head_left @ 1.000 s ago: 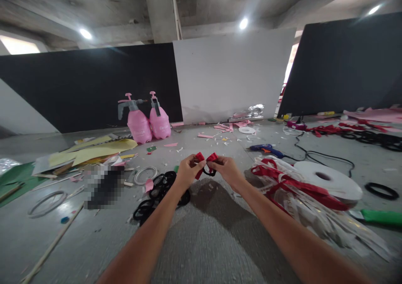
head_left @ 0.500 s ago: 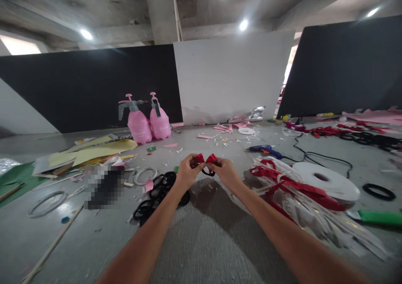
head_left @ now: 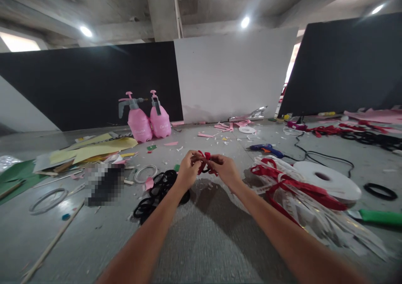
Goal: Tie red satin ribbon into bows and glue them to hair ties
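Both my arms reach forward over a grey floor. My left hand (head_left: 187, 170) and my right hand (head_left: 224, 168) meet at the middle, fingers pinched on a small red ribbon bow (head_left: 205, 160) with a black hair tie looped at it. The bow is bunched tight between my fingertips. Just below my left hand lies a pile of black hair ties (head_left: 157, 190). To the right of my right hand sits a heap of red ribbon and clear strips (head_left: 292, 190) beside a large white tape roll (head_left: 326, 178).
Two pink spray bottles (head_left: 147, 118) stand at the back by a black board. Yellow and green sheets (head_left: 84, 150) and white rings (head_left: 145, 173) lie left. A blue glue gun (head_left: 266, 149) with its black cord lies right, a green-handled tool (head_left: 380, 216) further right.
My hands have drawn closer together and the two red bow loops, spread apart earlier, are now squeezed into a tighter bunch between my fingers.
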The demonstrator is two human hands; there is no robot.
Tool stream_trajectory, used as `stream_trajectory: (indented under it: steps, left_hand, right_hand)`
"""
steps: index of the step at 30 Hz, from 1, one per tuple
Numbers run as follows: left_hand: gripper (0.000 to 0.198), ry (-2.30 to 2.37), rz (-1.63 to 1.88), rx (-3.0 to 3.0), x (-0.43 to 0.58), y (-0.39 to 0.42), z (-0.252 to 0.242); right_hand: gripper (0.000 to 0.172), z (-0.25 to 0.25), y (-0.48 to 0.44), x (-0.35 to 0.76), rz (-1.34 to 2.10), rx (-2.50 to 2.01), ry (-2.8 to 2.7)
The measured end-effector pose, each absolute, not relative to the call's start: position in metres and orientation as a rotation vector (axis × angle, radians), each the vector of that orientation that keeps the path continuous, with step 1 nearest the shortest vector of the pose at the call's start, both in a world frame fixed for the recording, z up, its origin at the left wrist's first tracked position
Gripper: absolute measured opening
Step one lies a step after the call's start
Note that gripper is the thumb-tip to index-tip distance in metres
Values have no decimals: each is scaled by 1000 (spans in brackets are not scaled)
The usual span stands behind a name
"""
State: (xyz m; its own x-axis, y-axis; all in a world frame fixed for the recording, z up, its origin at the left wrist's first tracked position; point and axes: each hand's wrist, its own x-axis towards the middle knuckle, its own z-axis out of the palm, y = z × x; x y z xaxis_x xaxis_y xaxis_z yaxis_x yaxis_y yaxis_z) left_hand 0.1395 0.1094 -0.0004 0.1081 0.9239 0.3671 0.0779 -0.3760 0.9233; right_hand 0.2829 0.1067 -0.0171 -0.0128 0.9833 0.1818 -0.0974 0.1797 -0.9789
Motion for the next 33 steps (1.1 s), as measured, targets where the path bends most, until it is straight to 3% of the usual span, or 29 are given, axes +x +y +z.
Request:
stream_trajectory:
  steps: [4,9,15,20,24,28,33]
  left_hand:
    - [25,1303,1479,1727,134,110,0]
    - [29,1223,1249,1784,131,113,-1]
    - [25,1248,1345,1750,130,115,1]
    - [22,1275,1528,1605,129,116,4]
    - [21,1264,1358,1782,130,109,1]
    - [18,1308,1133,2020,131,103,-2]
    - [17,1316,1042,2141,133,98,-2]
  right_hand:
    - [27,-14,104,287,1294,-935,-1095]
    - [32,-12,99,284,1380,-909,-1201]
    - [33,-25,111,291,954,-1162,-1519]
    - [37,-3,180,301,899,-1298,-1535]
    - [27,14,248,290,617,-1602,-1666]
    - [12,14,277,286,559,-1753,-1786]
    - [17,42,257,331,281,-1753,-1983]
